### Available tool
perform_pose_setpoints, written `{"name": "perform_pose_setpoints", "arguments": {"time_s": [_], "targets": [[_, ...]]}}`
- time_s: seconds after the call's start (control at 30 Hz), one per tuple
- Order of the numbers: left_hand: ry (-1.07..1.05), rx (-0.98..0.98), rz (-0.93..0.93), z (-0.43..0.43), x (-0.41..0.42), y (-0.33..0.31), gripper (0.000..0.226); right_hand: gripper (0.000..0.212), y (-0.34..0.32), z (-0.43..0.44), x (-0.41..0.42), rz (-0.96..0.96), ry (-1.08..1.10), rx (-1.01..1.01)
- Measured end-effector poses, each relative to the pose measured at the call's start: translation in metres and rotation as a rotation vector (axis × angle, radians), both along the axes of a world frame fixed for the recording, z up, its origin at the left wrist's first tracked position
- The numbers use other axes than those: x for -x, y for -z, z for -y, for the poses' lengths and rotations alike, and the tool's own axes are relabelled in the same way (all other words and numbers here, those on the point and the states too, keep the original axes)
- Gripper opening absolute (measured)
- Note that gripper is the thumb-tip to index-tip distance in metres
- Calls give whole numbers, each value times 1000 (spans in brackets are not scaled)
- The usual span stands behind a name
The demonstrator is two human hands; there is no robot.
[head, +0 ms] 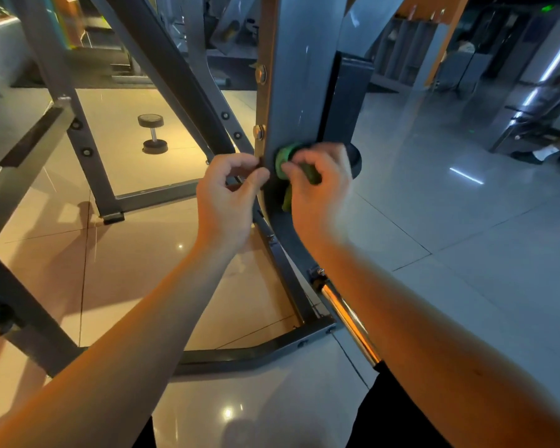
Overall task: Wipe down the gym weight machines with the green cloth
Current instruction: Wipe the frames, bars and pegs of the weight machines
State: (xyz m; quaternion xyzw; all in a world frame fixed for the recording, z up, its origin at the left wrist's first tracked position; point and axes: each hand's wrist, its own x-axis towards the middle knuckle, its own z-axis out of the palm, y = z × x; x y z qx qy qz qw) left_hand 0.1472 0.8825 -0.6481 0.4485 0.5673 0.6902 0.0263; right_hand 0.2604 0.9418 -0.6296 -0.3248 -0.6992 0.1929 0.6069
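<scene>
Green cloth bunched in gripping right hand, pressed against lower face of grey upright post. Left hand curled on post's left edge, apparently pinching it. Post's long axis vertical, most of its length above cloth.

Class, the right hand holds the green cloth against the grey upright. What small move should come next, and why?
Probably slide the right hand up the grey upright, keeping the green cloth pressed on. The cloth sits low on it, a long stretch shows above, and the left hand grips its edge.
</scene>
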Motion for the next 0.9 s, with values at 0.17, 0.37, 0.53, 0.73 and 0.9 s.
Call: {"name": "perform_pose_setpoints", "arguments": {"time_s": [0.17, 0.37, 0.53, 0.73, 0.9], "targets": [[-19, -18, 11, 2, -7, 2, 14, 21, 73, 14, -11, 117, -27, 270], [29, -71, 48, -2, -1, -21, 16, 3, -49, 0, 7, -2, 86, -119], [-4, -69, 67, -2, -3, -23, 11, 20, -2, 1, 12, -4, 174, -214], [-15, -27, 16, 1, 0, -32, 26, 33, 44, 20, 10, -6, 83, 97], [71, -65, -97, 1, 10, -44, 37, 21, -71, 11, 27, -158, 110, -149]]}}
